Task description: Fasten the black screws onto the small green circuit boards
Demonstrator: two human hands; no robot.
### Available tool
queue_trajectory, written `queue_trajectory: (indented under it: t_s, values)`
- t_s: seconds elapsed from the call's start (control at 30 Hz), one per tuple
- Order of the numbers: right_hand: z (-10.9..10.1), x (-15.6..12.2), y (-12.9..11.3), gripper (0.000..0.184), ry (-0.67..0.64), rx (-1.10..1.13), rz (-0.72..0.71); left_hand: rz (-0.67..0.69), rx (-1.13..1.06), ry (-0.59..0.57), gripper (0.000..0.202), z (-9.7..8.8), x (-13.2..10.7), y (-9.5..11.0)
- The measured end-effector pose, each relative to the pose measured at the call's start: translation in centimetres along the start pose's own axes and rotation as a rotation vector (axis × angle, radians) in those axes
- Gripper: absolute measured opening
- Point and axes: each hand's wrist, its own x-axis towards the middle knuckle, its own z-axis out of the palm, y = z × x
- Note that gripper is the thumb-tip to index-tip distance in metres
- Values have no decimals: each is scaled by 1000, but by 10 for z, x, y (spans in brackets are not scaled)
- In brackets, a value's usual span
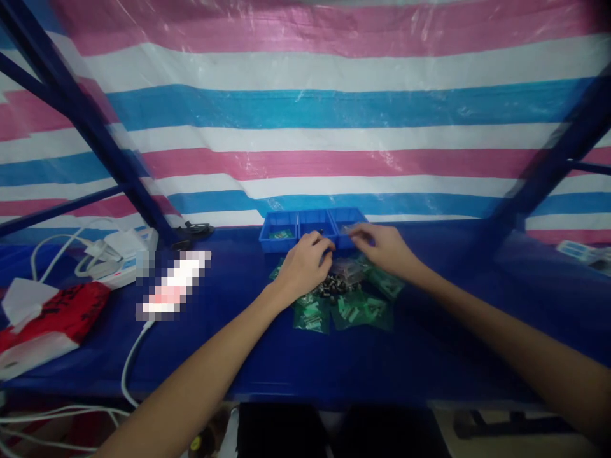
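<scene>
My left hand (pixel 306 266) is over the pile, its fingers curled in front of the middle blue bin (pixel 310 224); what they hold, if anything, is hidden. At the right blue bin (pixel 346 216), my right hand (pixel 384 247) has thumb and finger nearly together, with something small and clear at the tips that I cannot make out. Between and below the hands lies a heap of small dark and silvery metal parts (pixel 334 286). Green-tinted plastic bags (pixel 360 310) holding pale strip-like pieces lie in front of it. Another clear bag (pixel 348 268) rests under the hands.
The left blue bin (pixel 279 235) holds small green pieces. On the left of the blue table (pixel 238 362) are a white power strip (pixel 128 261), a blurred-out lit device (pixel 176 286) with a white cable, and a red-and-white bag (pixel 71 312). A striped sheet (pixel 305 108) hangs behind.
</scene>
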Motion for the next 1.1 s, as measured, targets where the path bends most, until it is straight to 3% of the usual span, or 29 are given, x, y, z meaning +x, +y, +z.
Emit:
queue_trajectory:
  t_s: [0.13, 0.23, 0.4, 0.67, 0.9, 0.97, 1.1]
  values:
    - [8, -7, -6, 21, -263, -225, -120, 70, 39, -165, 25, 0, 0, 1]
    - [13, -11, -7, 26, -338, -325, -147, 59, 65, -243, 33, -1, -1, 2]
    - [8, -11, -4, 28, -301, -364, -87, 50, 62, -277, 40, -3, 0, 0]
    - [9, -15, 6, 24, -328, -468, -68, 70, 46, -212, 26, -1, -1, -5]
    - [6, -7, 11, 26, -244, -302, -92, 89, 41, -170, 23, 0, 1, -4]
    - [5, -4, 11, 24, -215, -246, -90, 102, 66, -153, 21, -9, 4, 0]
    - [2, -1, 7, 19, -142, -146, -33, 85, 46, -43, 19, -47, -2, 18]
